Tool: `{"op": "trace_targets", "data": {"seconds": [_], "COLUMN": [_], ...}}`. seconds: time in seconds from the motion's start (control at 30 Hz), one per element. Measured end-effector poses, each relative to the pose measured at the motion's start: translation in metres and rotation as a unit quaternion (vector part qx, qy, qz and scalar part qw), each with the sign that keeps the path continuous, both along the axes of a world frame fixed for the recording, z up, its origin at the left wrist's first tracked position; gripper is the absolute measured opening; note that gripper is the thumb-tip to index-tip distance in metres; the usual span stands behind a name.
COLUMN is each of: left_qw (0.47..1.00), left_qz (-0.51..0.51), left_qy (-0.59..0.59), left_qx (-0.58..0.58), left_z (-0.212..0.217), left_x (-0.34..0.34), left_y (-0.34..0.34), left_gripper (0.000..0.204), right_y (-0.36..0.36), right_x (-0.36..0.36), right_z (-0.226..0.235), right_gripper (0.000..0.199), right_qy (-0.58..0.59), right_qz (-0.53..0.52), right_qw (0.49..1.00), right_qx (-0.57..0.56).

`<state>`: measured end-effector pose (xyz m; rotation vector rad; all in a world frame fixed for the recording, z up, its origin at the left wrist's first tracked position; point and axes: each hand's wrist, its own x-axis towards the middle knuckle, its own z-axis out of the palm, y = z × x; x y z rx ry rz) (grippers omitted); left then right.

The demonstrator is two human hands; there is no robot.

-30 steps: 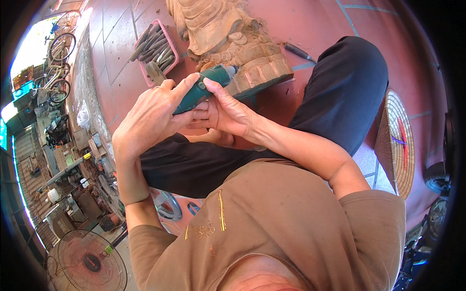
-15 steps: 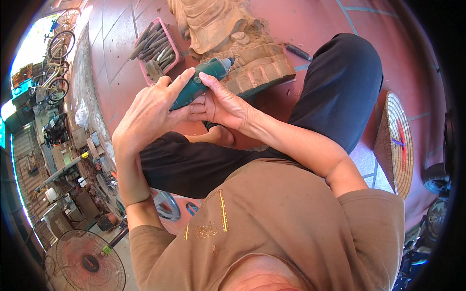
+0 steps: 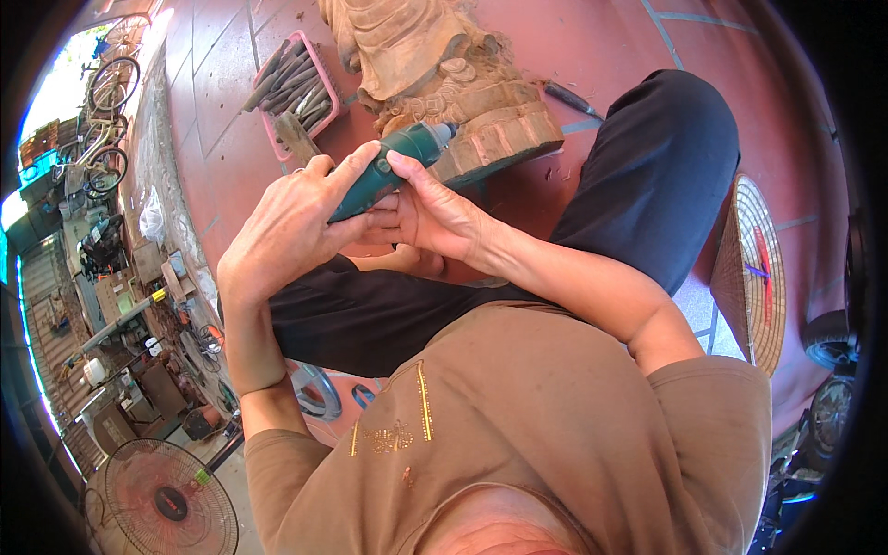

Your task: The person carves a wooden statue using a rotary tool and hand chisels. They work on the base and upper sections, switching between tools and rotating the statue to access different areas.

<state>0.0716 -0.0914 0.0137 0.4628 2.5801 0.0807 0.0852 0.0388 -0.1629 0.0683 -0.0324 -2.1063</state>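
Between both my hands is a green rotary tool (image 3: 381,176) with a grey nose, tilted so that the nose points up and to the right. My left hand (image 3: 287,222) wraps round its rear end from the left. My right hand (image 3: 439,213) supports it from below and the right, its thumb pressed on the green body near a round button. Just beyond the nose a carved wooden statue (image 3: 421,55) lies on the floor, with its flat base (image 3: 504,143) toward me. The nose overlaps the base in view; whether they touch I cannot tell.
A pink basket (image 3: 330,83) of carving tools stands left of the statue. A dark-handled tool (image 3: 571,98) lies to its right. My bent knee (image 3: 680,120) rises at the right, with a conical hat (image 3: 760,273) beyond. A fan (image 3: 171,499) stands lower left.
The rotary tool and both hands have shifted slightly down and to the right. My knee has moved a little to the right. The statue stays where it was.
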Motion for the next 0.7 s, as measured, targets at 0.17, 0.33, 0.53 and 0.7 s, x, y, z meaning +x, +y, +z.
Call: {"op": "trace_targets", "data": {"seconds": [0.17, 0.33, 0.53, 0.7], "left_qw": [1.000, 1.000, 0.999, 0.998], "left_qz": [0.002, 0.012, 0.030, 0.002], "left_qy": [0.000, -0.001, 0.023, 0.065], "left_qx": [-0.003, 0.008, -0.020, 0.004], "left_z": [0.000, 0.000, -0.002, -0.005], "left_x": [0.002, 0.002, -0.001, 0.002], "left_y": [0.000, -0.002, -0.003, -0.015], "left_gripper": [0.076, 0.074, 0.073, 0.070], "right_y": [0.002, -0.002, -0.008, -0.016], "right_x": [0.002, 0.000, -0.012, -0.013], "right_z": [0.000, 0.003, 0.005, 0.007], "right_gripper": [0.056, 0.056, 0.050, 0.049], "right_qy": [-0.018, -0.015, 0.011, -0.009], "right_qz": [0.018, 0.010, -0.021, -0.010], "right_qw": [1.000, 1.000, 0.999, 0.999], "right_qx": [-0.004, 0.026, 0.030, 0.036]}}
